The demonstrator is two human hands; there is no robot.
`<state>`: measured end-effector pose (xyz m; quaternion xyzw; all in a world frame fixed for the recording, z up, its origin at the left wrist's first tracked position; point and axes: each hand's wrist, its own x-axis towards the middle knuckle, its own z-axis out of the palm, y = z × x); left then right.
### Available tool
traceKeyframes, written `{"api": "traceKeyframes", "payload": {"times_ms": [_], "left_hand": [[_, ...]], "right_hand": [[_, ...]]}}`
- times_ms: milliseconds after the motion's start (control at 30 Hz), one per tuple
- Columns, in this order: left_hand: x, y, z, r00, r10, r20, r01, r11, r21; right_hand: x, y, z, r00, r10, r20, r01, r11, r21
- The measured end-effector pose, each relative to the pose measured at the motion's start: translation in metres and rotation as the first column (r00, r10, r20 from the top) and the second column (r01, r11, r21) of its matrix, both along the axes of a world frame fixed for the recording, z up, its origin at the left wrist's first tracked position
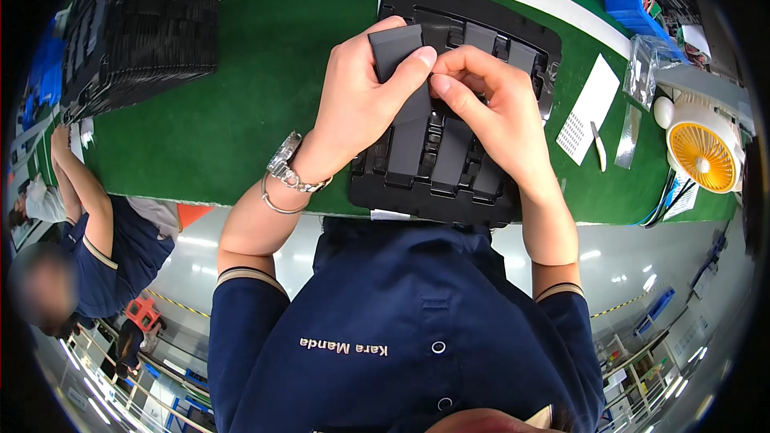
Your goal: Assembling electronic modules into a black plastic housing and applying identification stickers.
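Where the dark blue work shirt (401,321) fills the lower part of the view, both bare forearms rise from it toward the green tabletop (265,88). The left wrist carries a metal watch (285,162) and a thin bangle (277,202). The left hand (361,100) is clamped on a flat dark grey rectangular piece (397,52), thumb across its face and fingers behind, holding it tilted above the tray. The right hand (493,108) meets it from the other side, thumb and forefinger pinched together at the lower right edge of the same piece, just beside the left thumb tip. What the pinch grips there is too small to tell.

Directly beneath both hands lies a black moulded tray (449,192), its near edge at the tabletop's front rim; several like grey pieces sit in its slots in rows.

To the right of the tray, apart from it, lie a white sheet (589,108) with a dotted patch, a pair of tweezers (599,147) and a clear plastic strip (630,136). Farther right stands a small white fan (704,154) with a yellow grille, and behind it a clear plastic bag (646,68).

At the far left a tall stack of black trays (140,28) rests on the tabletop. Another person's arm (84,192) shows at the left edge.
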<state>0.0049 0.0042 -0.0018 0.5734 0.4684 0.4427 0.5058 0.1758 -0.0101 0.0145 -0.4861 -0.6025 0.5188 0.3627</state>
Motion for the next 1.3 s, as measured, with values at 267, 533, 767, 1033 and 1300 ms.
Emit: {"api": "traceKeyframes", "payload": {"times_ms": [267, 533, 767, 1033, 1300], "left_hand": [[-0.001, 0.0, -0.002, 0.99, -0.039, -0.137, 0.045, 0.998, 0.038], [0.001, -0.002, 0.0, 0.985, -0.043, 0.167, 0.08, 0.972, -0.22], [-0.004, -0.002, 0.009, 0.907, -0.123, 0.403, 0.316, 0.829, -0.46], [0.002, -0.006, 0.02, 0.884, -0.328, 0.335, 0.45, 0.792, -0.413], [0.001, -0.011, 0.023, 0.895, -0.301, 0.328, 0.425, 0.798, -0.427]], "right_hand": [[0.004, 0.003, 0.004, 0.992, 0.037, 0.119, -0.042, 0.998, 0.044], [0.009, 0.005, 0.001, 0.999, 0.043, -0.019, -0.044, 0.999, -0.01], [0.063, -0.005, 0.021, 0.813, -0.387, 0.435, 0.247, 0.906, 0.345], [0.151, -0.083, -0.012, 0.152, -0.442, 0.884, 0.219, 0.887, 0.406], [0.158, -0.067, -0.017, 0.571, -0.642, 0.512, 0.481, 0.767, 0.424]]}}
